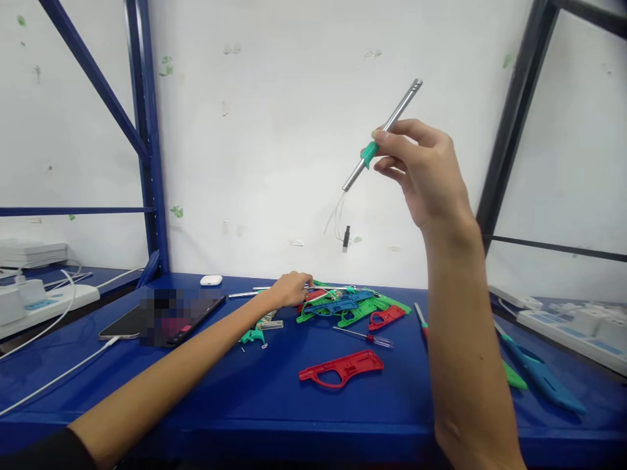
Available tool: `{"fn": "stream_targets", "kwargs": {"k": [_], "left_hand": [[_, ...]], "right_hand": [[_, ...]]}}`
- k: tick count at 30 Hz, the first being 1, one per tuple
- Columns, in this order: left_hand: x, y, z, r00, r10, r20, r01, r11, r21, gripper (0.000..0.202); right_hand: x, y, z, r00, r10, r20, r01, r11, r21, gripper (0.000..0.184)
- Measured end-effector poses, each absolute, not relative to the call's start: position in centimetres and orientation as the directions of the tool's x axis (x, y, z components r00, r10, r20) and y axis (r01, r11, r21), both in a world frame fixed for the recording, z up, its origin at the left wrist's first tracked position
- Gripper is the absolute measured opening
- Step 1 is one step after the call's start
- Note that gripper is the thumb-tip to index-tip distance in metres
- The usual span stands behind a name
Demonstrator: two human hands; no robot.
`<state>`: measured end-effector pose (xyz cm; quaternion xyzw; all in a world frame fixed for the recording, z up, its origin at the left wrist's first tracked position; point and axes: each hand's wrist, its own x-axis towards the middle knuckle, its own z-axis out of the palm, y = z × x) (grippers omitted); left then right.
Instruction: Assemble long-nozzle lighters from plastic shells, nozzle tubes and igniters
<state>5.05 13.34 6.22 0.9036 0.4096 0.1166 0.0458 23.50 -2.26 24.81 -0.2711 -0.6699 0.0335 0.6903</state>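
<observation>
My right hand (424,163) is raised in front of the wall, pinching a metal lighter tube (402,104) with a green collar (369,153). The tube tilts up to the right. Thin white wires (337,215) hang from its lower end, with a small black piece (346,237) dangling. My left hand (290,289) reaches over the pile of lighter parts at the back of the table, its visible fingers apart and some fingertips hidden. Blue (343,303), green and red lighter shells lie there. Closer to me is a separate red lighter shell half (343,369).
A clear-handled screwdriver (377,340) lies before the pile. Blue lighters (548,378) are at the right, partly behind my forearm. Phones (196,320) and a white earbud case (211,280) sit left. A white charging cable (63,385) crosses the blue table (274,408). Power strips flank both sides.
</observation>
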Motion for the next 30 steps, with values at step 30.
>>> {"fn": "stream_targets", "kwargs": {"k": [30], "left_hand": [[-1.0, -7.4, 9.5, 0.507, 0.727, 0.463, -0.211, -0.416, 0.884, 0.031]], "right_hand": [[20.6, -5.9, 24.1, -0.411, 0.537, 0.737, 0.328, 0.841, -0.431, 0.028]]}}
